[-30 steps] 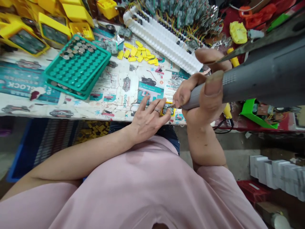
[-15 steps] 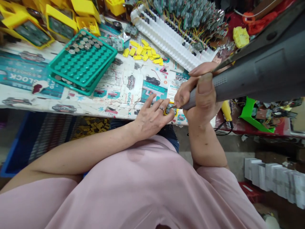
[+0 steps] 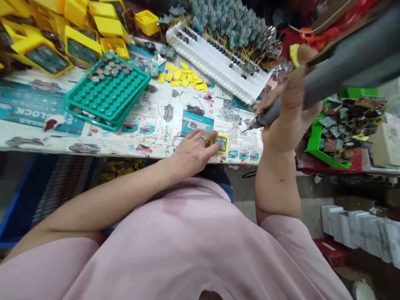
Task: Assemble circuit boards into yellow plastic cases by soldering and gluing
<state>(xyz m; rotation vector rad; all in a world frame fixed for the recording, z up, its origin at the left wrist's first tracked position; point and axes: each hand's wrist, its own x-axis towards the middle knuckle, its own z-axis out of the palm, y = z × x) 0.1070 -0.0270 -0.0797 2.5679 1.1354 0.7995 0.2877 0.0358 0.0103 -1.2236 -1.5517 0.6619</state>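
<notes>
My left hand point(image 3: 195, 151) lies at the table's front edge, its thumb and fingers closed on a small yellow housing point(image 3: 225, 143) with a grey-green inside. A ring is on one finger. In my right hand point(image 3: 290, 106) is a grey electric screwdriver point(image 3: 340, 62), gripped round its body and slanting down to the left. Its thin bit hangs to the right of the housing, apart from it, near a pile of small silver screws point(image 3: 233, 114). The far end of the screwdriver is blurred and runs out of the picture at the upper right.
Stacked green trays point(image 3: 108, 93) with coin-like metal discs stand left. Small yellow pieces point(image 3: 183, 76) lie behind. A white foam rack point(image 3: 215, 62) holds wired parts at the back. Yellow housings point(image 3: 83, 46) pile up far left; a green bin point(image 3: 315, 143) of wired boards stands right.
My right hand has drawn the screwdriver away from the yellow housing, to the right and toward the screw pile. My left hand still holds the housing, which shows more now.
</notes>
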